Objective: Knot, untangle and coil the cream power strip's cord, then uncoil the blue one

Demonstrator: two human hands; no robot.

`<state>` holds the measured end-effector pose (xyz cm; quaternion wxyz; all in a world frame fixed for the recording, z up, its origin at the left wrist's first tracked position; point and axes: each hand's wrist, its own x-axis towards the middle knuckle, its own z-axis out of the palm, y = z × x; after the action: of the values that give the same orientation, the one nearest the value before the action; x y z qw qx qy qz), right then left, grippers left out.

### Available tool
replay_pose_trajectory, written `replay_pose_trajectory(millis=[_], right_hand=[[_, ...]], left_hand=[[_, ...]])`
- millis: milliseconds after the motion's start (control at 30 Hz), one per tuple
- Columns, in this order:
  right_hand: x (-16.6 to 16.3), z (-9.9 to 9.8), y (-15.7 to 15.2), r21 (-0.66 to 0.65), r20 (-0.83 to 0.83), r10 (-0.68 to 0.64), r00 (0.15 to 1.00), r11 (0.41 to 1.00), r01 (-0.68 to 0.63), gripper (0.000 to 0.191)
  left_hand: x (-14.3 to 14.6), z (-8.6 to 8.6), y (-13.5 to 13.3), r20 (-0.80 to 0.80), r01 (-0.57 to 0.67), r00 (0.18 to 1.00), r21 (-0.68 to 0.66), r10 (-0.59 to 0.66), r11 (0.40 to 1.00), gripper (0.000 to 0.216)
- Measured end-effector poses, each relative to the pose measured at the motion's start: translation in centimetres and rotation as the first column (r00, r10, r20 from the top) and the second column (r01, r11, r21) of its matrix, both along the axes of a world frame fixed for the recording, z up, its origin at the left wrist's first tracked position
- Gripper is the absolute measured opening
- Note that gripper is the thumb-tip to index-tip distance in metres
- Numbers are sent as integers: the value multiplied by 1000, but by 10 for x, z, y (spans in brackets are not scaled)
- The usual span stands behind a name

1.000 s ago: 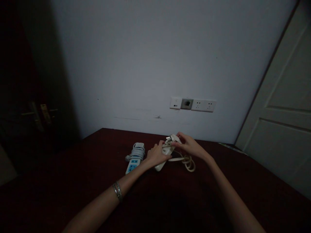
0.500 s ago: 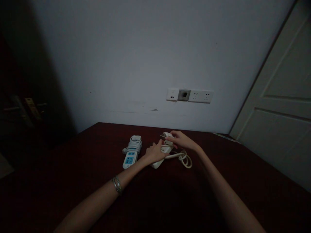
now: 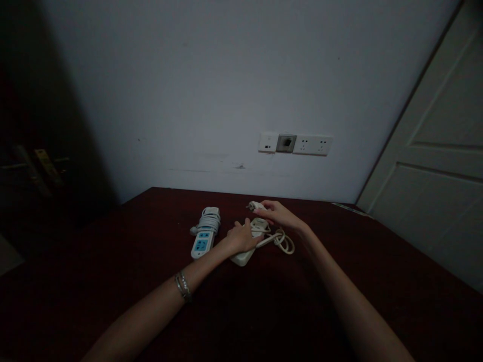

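On the dark red tabletop lies a white power strip, partly covered by my left hand, whose fingers and thumb reach around it and the cord across it. My right hand pinches the strip's white plug just above the far end, prongs pointing left. A loosely looped off-white cord rests to the right of the strip. Left of my left hand sits another power strip with blue socket faces, its grey-white cord wound around its far half.
The red-brown table meets a pale wall at its back. Wall sockets sit above the table. To the right stands a white panelled door; a door handle shows in shadow at the left.
My right hand has lifted the plug slightly away from the strip and a little left. The strip's near end has shifted slightly left and toward me; the cord loop has moved a bit.
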<state>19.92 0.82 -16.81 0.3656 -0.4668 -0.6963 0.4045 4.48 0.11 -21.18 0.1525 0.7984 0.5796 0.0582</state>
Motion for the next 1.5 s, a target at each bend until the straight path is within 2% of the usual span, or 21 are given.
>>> replay_pose_trajectory(millis=[167, 367, 700, 867, 967, 1100, 1167, 1233, 1333, 1433, 1500], right_hand=[[3, -2, 3, 8, -65, -53, 996, 999, 54, 38], [6, -6, 9, 10, -136, -105, 985, 994, 107, 44], [14, -19, 23, -4, -261, -129, 957, 991, 133, 44], [15, -18, 22, -62, -338, -158, 928, 987, 145, 40], [19, -18, 24, -113, -413, -133, 901, 989, 94, 40], [27, -20, 27, -133, -532, -105, 840, 990, 40, 40], [31, -21, 27, -116, -544, -104, 833, 992, 48, 35], [34, -21, 26, -116, -538, -92, 838, 993, 35, 32], [36, -20, 23, -129, -522, -65, 850, 992, -3, 31], [35, -20, 21, -132, -495, -27, 868, 990, -45, 30], [32, -20, 21, -131, -447, -12, 894, 990, -52, 30]], left_hand=[[-6, 8, 0, 7, 100, 995, -12, -100, 995, 76], [-9, 5, 9, -56, 216, 975, 26, -214, 976, 55], [-15, 23, 11, -92, 275, 956, -53, -279, 960, 31], [-17, 24, 18, -83, 297, 954, 95, -290, 950, 25], [-20, 16, 29, -52, 376, 926, 207, -373, 903, 24], [-26, -1, 47, 13, 568, 805, 274, -594, 776, 15], [-29, -8, 53, 55, 602, 761, 308, -646, 736, 15], [-31, -14, 56, 150, 558, 767, 322, -623, 765, 19], [-31, -21, 60, 375, 382, 794, 304, -478, 873, 24], [-31, -24, 65, 564, 209, 751, 289, -343, 934, 25], [-30, -26, 69, 633, 162, 708, 284, -312, 945, 25]])
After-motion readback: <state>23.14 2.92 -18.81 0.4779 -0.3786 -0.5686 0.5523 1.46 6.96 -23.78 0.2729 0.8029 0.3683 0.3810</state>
